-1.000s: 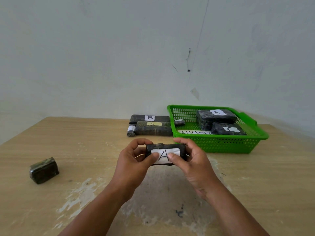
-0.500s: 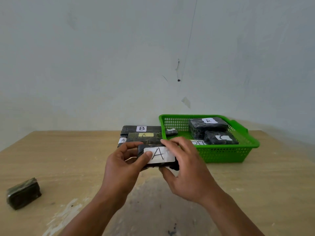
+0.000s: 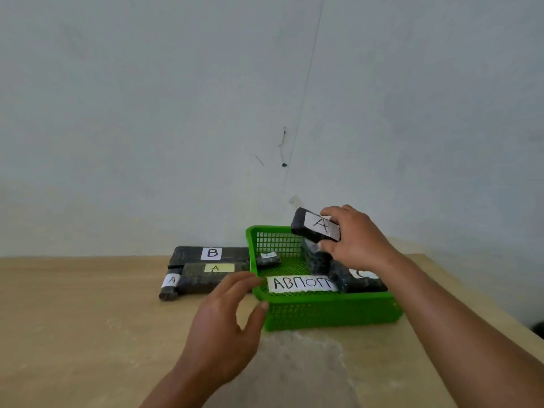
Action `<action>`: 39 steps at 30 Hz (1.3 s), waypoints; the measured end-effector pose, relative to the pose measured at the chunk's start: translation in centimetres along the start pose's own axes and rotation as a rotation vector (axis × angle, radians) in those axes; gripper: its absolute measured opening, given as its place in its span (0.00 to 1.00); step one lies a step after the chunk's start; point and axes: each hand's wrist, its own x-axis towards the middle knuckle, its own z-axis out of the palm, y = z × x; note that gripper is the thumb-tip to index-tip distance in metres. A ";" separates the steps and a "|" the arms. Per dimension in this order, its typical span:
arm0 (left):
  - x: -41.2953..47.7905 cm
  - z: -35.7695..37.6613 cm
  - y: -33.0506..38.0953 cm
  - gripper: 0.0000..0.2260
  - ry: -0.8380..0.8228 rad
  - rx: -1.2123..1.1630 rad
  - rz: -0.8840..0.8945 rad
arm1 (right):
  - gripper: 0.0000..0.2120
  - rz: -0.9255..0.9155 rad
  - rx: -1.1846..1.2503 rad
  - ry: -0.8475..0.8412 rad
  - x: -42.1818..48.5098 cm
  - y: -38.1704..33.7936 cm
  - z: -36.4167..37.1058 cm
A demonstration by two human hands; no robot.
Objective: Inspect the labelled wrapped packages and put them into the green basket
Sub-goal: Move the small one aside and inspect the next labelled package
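R hand grips A-labelled pkg over green basket, 3 pkgs already in; L hand loose, empty. B-labelled pkg + 2 more left on table.

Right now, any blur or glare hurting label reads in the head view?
Head view: even light, no glare; the A on the held package is motion-smeared yet legible; the B label reads cleanly; the label on the small package in the basket is too blurred to read.

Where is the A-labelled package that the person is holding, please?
In the head view, the A-labelled package is right of centre, gripped by the right hand in the air above the green basket.
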 end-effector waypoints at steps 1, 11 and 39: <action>-0.1 0.5 -0.4 0.17 -0.019 0.040 0.026 | 0.30 0.037 -0.005 -0.018 1.0 0.2 0.0; -0.1 3.0 -2.7 0.15 0.011 0.034 0.085 | 0.26 0.074 -0.359 -0.195 5.2 -2.4 8.7; -0.1 1.8 -2.5 0.24 -0.166 -0.016 0.027 | 0.16 0.148 -0.042 -0.204 4.2 -1.4 2.8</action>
